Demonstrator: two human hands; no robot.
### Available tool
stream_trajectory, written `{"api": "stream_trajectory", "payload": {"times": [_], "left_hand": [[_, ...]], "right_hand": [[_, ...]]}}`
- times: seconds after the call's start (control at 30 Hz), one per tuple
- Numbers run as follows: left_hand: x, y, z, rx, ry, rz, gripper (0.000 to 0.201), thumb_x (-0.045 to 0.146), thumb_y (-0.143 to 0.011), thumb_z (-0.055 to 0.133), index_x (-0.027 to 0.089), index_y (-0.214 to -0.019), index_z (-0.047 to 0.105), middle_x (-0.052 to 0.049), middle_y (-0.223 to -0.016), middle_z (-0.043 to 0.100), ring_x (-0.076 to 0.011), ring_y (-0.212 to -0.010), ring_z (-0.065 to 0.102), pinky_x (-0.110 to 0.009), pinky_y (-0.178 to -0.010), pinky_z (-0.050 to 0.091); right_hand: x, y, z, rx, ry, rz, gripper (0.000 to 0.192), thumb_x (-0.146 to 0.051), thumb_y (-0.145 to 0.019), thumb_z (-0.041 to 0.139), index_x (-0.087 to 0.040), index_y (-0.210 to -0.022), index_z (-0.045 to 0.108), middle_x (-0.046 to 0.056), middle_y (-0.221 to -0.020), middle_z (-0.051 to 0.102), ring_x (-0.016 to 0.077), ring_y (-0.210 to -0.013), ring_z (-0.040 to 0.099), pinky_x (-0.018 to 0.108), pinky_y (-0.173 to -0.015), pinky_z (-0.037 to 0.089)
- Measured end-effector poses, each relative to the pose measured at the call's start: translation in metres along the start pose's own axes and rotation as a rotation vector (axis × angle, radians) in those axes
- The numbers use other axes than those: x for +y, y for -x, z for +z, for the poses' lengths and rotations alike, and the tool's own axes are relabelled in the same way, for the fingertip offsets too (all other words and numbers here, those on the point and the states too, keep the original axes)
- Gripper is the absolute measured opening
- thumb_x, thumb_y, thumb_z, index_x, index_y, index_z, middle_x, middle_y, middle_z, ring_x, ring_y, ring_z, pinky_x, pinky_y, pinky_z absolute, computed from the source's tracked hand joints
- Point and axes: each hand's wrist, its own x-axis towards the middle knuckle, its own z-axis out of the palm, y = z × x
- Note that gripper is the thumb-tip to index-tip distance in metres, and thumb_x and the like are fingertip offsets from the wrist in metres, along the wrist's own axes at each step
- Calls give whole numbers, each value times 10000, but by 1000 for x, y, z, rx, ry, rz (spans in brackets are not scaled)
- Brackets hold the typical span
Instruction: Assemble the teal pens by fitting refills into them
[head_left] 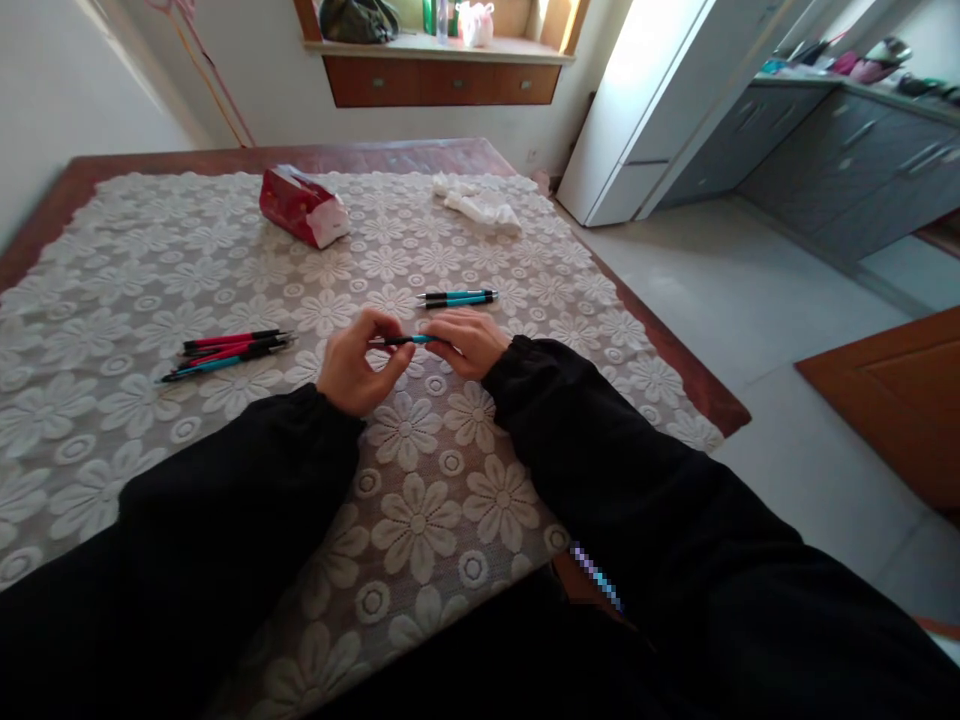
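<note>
The left hand [361,362] and right hand [471,342] both grasp a blue-and-black pen [420,339] between them, while beyond the left lies a red packet [289,205], contents unclear, print too small to read.

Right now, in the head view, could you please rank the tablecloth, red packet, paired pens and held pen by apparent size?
Largest to smallest:
Tablecloth
Red packet
Paired pens
Held pen, partly hidden

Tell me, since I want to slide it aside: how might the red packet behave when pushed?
The red packet may dent, as it looks creased and soft. Its flattish sides make rolling unlikely. The tablecloth looks textured, so sliding may meet some drag.
</note>
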Motion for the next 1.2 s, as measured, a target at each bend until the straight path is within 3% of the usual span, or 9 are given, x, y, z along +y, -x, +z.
{"api": "stream_trajectory", "payload": {"times": [0.1,0.33,0.73,1.03,1.2], "left_hand": [[-13,1,-12,-92,-182,1,195,355,-862,674,188,-933,601,9,-781,667,-140,-635,631,-262,-615,542],[-22,0,-17,-180,-471,197,193,372,-958,602,203,-1013,676,-49,-935,721,-223,-882,670,-329,-768,525],[-21,2,-14,-327,-579,197,266,372,-1039,475,186,-1049,665,-64,-955,739,-236,-865,657,-346,-748,476],[-18,4,-12,-433,-600,140,249,308,-1033,427,186,-989,640,-85,-872,707,-254,-798,651,-359,-710,440],[-18,4,-12,-478,-624,72,387,334,-1056,338,197,-826,618,-60,-702,640,-228,-659,607,-346,-655,426]], "right_hand": [[-1,-1,0,-93,22,82,318,-368,-1049,398,-167,-1053,644,66,-911,681,180,-830,586,292,-744,374],[-12,-3,-2,-248,140,262,335,-379,-1026,389,-172,-1025,652,65,-878,707,177,-724,569,305,-627,232],[-20,-7,-10,-486,324,312,421,-407,-1051,334,-154,-1053,671,110,-827,725,196,-668,587,324,-599,153],[-22,-8,-9,-475,347,252,315,-347,-1040,416,-158,-1007,665,96,-809,733,200,-682,629,328,-586,162],[-21,-6,-8,-437,349,177,312,-333,-1038,416,-161,-948,660,79,-806,730,183,-676,616,324,-594,179]]}}
